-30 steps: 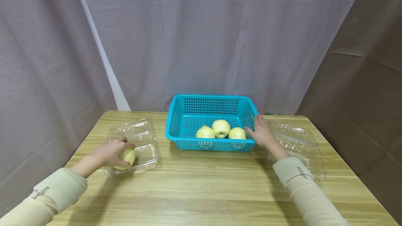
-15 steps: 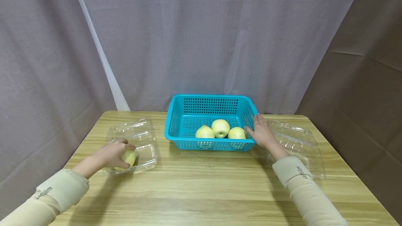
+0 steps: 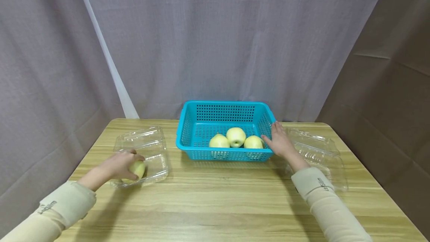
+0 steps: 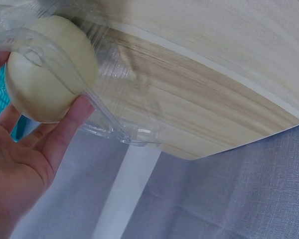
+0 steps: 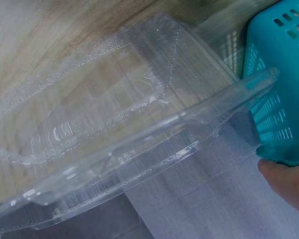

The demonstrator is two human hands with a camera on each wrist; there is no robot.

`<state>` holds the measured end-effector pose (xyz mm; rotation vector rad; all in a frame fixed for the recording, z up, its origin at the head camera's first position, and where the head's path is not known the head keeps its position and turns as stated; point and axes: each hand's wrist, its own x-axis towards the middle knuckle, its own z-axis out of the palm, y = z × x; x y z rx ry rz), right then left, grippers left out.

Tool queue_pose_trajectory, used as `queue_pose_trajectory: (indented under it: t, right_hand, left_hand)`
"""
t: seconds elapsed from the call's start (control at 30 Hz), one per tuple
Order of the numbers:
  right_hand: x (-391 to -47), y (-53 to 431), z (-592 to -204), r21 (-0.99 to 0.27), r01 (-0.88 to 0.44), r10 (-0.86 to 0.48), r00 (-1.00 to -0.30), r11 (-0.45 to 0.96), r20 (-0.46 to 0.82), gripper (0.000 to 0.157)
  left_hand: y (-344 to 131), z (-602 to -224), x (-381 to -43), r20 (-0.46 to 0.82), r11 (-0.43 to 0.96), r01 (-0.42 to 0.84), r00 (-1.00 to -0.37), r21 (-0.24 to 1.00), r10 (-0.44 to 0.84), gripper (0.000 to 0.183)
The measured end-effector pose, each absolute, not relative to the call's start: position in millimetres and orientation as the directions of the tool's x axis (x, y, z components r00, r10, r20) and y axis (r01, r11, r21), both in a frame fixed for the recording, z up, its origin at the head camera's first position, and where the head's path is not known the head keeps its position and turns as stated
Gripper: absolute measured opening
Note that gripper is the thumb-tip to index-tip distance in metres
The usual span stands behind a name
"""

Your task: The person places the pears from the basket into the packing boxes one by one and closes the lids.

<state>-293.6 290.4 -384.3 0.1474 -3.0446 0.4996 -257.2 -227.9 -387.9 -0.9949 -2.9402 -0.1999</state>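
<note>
My left hand [image 3: 121,165] holds a pale yellow-green apple [image 3: 138,170] at the near left part of an open clear plastic clamshell box [image 3: 157,163]. In the left wrist view, thumb and fingers curl round the apple [image 4: 45,74], and the box's clear edge crosses in front of it. My right hand [image 3: 282,143] rests on the right rim of a turquoise basket [image 3: 191,148], fingers extended along it and thumb toward the inside. Three similar apples [image 3: 236,137] lie at the front of the basket. One fingertip meets the rim in the right wrist view.
A second open clear clamshell box [image 3: 322,156] stands right of the basket, partly behind my right forearm. Everything sits on a wood-grain table [image 3: 215,204]. A grey curtain [image 3: 215,40] hangs behind its far edge, and a brown cloth [image 3: 393,74] on the right.
My left hand has sunk very slightly with the apple over the left box, its sleeve shifting a little to the right. The right hand and the basket stay practically where they were.
</note>
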Motion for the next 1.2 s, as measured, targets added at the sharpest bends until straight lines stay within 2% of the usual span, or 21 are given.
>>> queue_pose_trajectory:
  t: [0.2, 0.53, 1.2]
  right_hand:
    - [-293.6, 290.1, -383.8, -0.316, -0.11, -0.089, -0.993, 0.942, 0.079, 0.075]
    - [-291.6, 289.1, -383.5, -0.303, -0.134, -0.112, -0.99, 0.944, 0.087, 0.072]
    - [-291.2, 290.1, -384.0, -0.293, -0.135, -0.12, -0.99, 0.946, 0.069, 0.07]
  left_hand:
    - [-228.1, -387.3, -257.0, 0.025, 0.803, 0.585, -0.81, 0.117, 0.586, 0.056]
    - [-227.9, -385.3, -252.9, 0.034, 0.82, 0.551, -0.832, 0.156, 0.553, 0.049]
    - [-225.8, -383.9, -252.0, 0.082, 0.802, 0.583, -0.813, 0.129, 0.577, 0.038]
